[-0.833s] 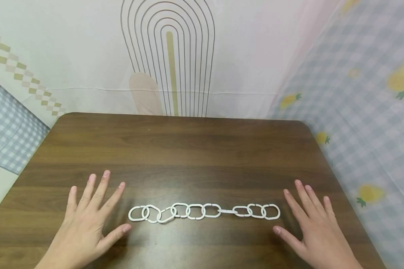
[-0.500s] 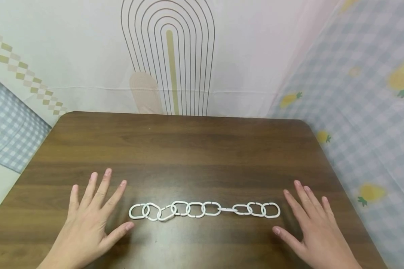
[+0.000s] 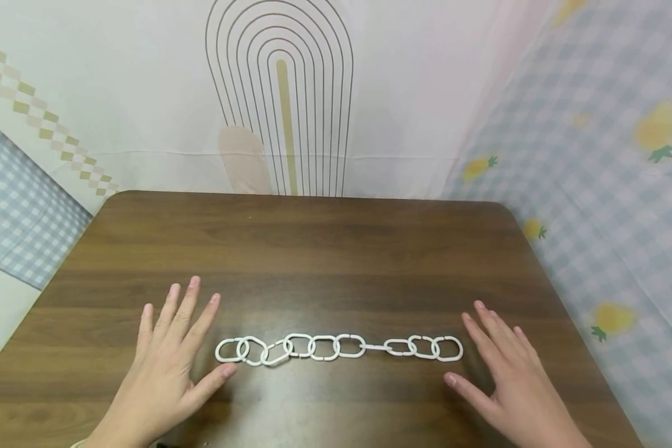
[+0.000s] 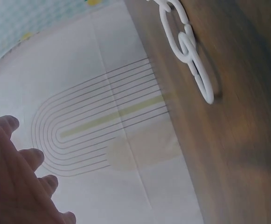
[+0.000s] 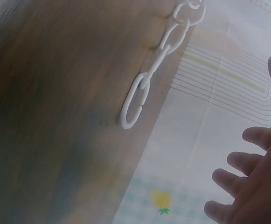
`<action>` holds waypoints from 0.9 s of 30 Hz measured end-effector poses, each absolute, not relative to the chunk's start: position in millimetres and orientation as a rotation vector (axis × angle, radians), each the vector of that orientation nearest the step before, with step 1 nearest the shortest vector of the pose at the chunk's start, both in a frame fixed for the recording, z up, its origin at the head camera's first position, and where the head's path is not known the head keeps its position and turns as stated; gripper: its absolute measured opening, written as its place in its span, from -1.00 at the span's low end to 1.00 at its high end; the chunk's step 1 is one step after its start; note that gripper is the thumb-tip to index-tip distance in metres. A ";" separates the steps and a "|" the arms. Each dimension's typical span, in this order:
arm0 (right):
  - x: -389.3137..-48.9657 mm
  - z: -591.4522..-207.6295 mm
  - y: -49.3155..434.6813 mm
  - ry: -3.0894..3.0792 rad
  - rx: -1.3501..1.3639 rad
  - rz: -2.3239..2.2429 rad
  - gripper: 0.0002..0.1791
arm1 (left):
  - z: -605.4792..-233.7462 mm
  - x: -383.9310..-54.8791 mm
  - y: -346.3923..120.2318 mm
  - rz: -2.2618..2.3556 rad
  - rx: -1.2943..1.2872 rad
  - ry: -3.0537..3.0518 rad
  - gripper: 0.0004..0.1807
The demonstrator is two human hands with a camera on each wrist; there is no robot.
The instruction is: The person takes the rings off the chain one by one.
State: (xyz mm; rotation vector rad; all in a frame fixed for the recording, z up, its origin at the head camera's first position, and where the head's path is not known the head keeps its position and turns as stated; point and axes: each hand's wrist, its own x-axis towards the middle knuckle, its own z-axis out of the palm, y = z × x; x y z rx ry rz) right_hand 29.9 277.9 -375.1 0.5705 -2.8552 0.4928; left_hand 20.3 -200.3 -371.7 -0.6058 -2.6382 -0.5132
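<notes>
A white plastic chain (image 3: 323, 358) of several oval links lies stretched from left to right on the brown wooden table (image 3: 313, 249). One link right of its middle stands on edge. My left hand (image 3: 165, 367) is at the chain's left end, fingers spread and straight, thumb close to the end link (image 4: 205, 86). At the other end, my right hand (image 3: 512, 376) is spread the same way, its thumb just below and beside the last link (image 5: 133, 102). Neither hand holds anything. Both wrist views show the fingers extended, apart from the chain.
A white cloth (image 3: 403, 93) with an arch pattern hangs behind the table's far edge. Checked cloth (image 3: 593, 205) with pineapple prints hangs along the right side, and another checked cloth (image 3: 22, 193) is at the left. A small dark object (image 3: 165, 445) shows at the bottom edge.
Both hands have moved inward, closer to the chain's ends, with the left hand shifting right and the right hand left. The view has shifted slightly; the chain keeps its shape.
</notes>
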 end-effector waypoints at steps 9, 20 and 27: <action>32.1 -370.2 266.3 -2.820 0.538 0.591 0.01 | -374.4 19.9 -191.9 -0.626 -0.596 -2.596 -0.06; 33.1 -369.5 260.1 -2.774 0.544 0.637 -0.04 | -376.0 15.7 -180.0 -0.626 -0.623 -2.587 -0.07; 31.9 -370.1 258.8 -2.724 0.550 0.671 -0.08 | -374.4 13.8 -178.9 -0.642 -0.633 -2.566 -0.09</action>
